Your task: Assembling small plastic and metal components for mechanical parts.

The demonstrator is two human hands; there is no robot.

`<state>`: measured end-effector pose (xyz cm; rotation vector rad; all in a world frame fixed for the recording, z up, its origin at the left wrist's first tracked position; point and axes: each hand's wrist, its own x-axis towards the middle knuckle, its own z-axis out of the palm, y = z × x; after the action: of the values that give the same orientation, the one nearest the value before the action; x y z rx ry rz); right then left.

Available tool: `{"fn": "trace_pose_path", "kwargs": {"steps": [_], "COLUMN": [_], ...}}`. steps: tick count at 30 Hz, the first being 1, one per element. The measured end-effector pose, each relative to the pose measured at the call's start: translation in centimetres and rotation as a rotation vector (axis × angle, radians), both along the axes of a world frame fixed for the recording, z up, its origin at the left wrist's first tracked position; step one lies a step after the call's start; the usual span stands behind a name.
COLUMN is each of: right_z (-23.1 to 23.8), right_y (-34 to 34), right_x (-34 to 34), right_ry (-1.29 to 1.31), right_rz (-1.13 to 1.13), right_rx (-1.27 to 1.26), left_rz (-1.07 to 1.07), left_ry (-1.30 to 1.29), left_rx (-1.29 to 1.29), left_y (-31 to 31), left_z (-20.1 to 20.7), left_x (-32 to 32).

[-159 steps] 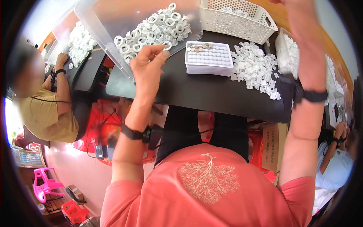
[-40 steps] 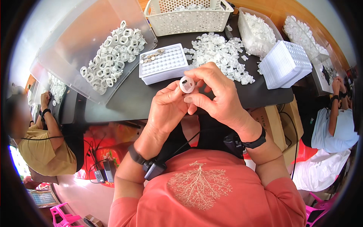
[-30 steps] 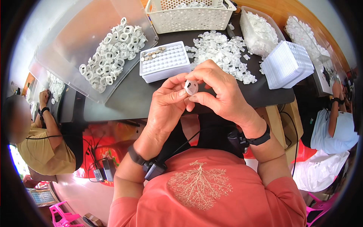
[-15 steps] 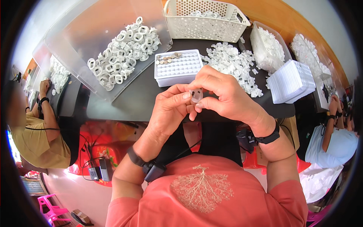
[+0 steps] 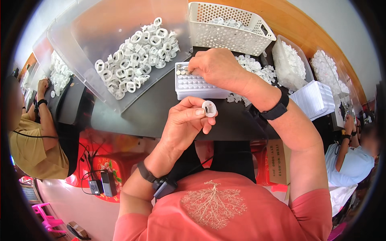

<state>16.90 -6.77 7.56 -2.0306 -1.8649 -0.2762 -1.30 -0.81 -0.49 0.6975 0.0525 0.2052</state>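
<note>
Between the thumb and fingers of my left hand (image 5: 183, 122) is a small round white plastic part (image 5: 209, 108) with an opening in its middle, held up in front of the table edge. My right hand (image 5: 221, 70) is over a white dimpled tray (image 5: 201, 93). Its fingers are bent together in a pinch, their tips down at the small round metal discs (image 5: 183, 71) in the tray's back left corner. Whatever lies between those fingertips is hidden. The tray sits on top of a stack of similar trays.
A clear bin (image 5: 120, 104) at left holds many white ring-shaped parts (image 5: 136, 56). Behind the tray stands a perforated cream basket (image 5: 229, 38). Loose white pieces (image 5: 257, 70), a filled clear box (image 5: 291, 60) and stacked trays (image 5: 313, 98) are at right. People work on both sides.
My right hand has let go of the round plastic part and moved up to the discs in the tray. My left hand keeps the part, its round face now in plain view.
</note>
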Motion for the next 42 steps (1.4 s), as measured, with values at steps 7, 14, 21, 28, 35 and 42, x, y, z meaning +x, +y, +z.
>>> {"fn": "trace_pose_path", "kwargs": {"steps": [7, 14, 21, 28, 35, 42], "right_z": [-1.3, 0.4, 1.3, -1.5, -4.6, -4.5], "right_y": [0.4, -2.2, -9.5, -10.5, -10.0, -10.6], "right_x": [0.3, -0.8, -5.2, -9.9, -12.4, -12.2], "right_ry": [-0.038, 0.030, 0.910, 1.269, 0.893, 1.104], "right_rz": [-0.009, -0.050, -0.091, 0.025, -0.075, 0.002], "right_rx": [0.028, 0.067, 0.075, 0.030, 0.345, 0.333], "left_rz": [-0.003, 0.000, 0.079, 0.284, 0.216, 0.202], "left_ry": [0.002, -0.047, -0.052, -0.069, -0.080, -0.032], "left_rx": [-0.008, -0.070, 0.042, -0.017, -0.128, -0.118], "left_y": [0.0, -0.1, -0.5, -2.0, -2.4, -3.1], "left_z": [-0.1, -0.1, -0.2, 2.3, 2.1, 2.3], "left_x": [0.1, 0.3, 0.0, 0.3, 1.2, 1.0]}}
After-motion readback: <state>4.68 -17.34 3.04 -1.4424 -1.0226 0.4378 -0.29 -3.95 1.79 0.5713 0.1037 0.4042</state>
